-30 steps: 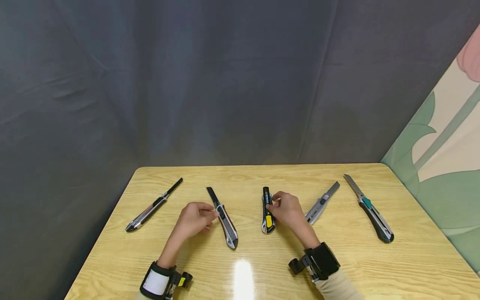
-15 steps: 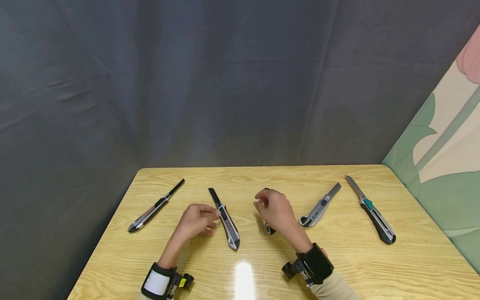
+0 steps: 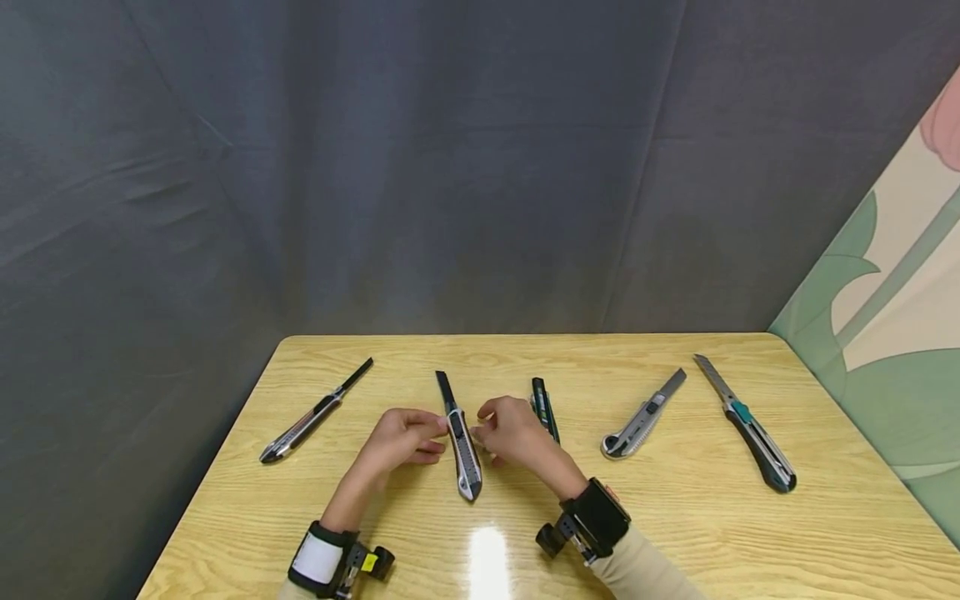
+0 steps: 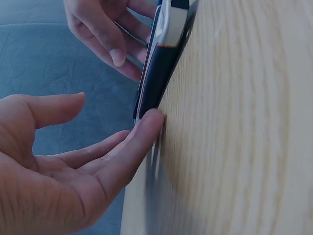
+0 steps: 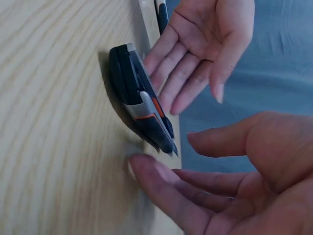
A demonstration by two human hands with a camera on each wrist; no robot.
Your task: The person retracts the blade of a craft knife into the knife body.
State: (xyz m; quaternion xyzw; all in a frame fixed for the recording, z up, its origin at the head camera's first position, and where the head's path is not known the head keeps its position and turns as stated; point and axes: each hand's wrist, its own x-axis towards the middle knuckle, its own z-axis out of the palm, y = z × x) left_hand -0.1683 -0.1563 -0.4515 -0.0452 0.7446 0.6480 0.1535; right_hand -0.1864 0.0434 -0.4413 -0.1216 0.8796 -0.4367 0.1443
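Observation:
In the head view a grey-and-black snap-off utility knife (image 3: pixel 467 462) lies between both hands, its dark blade pointing away. The left hand (image 3: pixel 405 437) is at its left side; in the left wrist view the index fingertip (image 4: pixel 152 120) meets the knife's dark end, with the thumb raised away from it. My right hand (image 3: pixel 517 433) is at the knife's right side, thumb and fingers apart around a gap in the right wrist view, fingertips just short of the knife. Behind the right hand, a black utility knife (image 3: pixel 542 400) is partly hidden.
A slim silver-and-black knife (image 3: pixel 303 425) lies at the left of the wooden table (image 3: pixel 750 550). To the right are a grey utility knife (image 3: pixel 636 427) and a black one with a teal slider (image 3: pixel 741 412). A dark curtain (image 3: pixel 480 167) hangs behind.
My right hand has moved left from the black-and-yellow knife to the grey-and-black one. The black knife now lies slanted. The grey-and-black knife has turned slightly, blade end rightward; the left hand stays beside it.

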